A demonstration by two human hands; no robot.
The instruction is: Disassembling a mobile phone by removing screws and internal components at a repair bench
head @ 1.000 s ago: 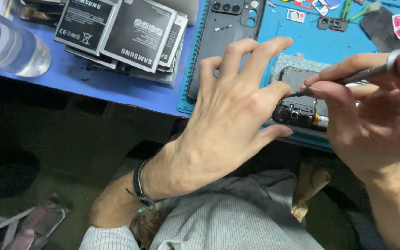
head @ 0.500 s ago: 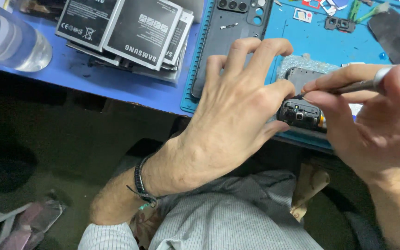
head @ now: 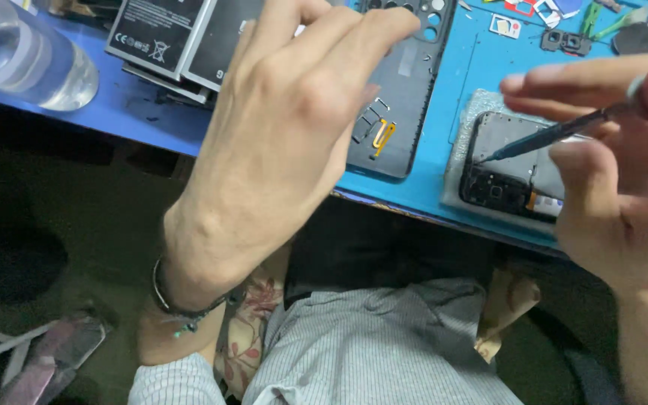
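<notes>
The head view shows an opened phone (head: 508, 169) lying on a pale cloth (head: 465, 135) on the blue mat (head: 444, 97), just below the fingertips of the right hand (head: 624, 172). Its inner parts are visible at the near end. The right hand pinches a thin dark tool (head: 556, 133) between thumb and fingers, clamped together on its shaft. The tip of the tool touches the upper left corner of the phone.

The left hand (head: 286, 142) is raised above the table edge, with the fingers spread a little and holding nothing. Its back faces the camera, and it is apart from the phone. Under its fingertips lies a dark phone back cover (head: 406, 112) with camera holes; a small yellow part (head: 384, 137) rests on it. A dark bracelet (head: 181, 304) sits on the left wrist.

Beyond the left knuckles lie flat black batteries (head: 155, 34), stacked on the blue table (head: 136, 120). Far left of them lies a clear plastic bottle (head: 24, 60). Beyond the right fingers are small parts (head: 564, 37), too small to tell apart.
</notes>
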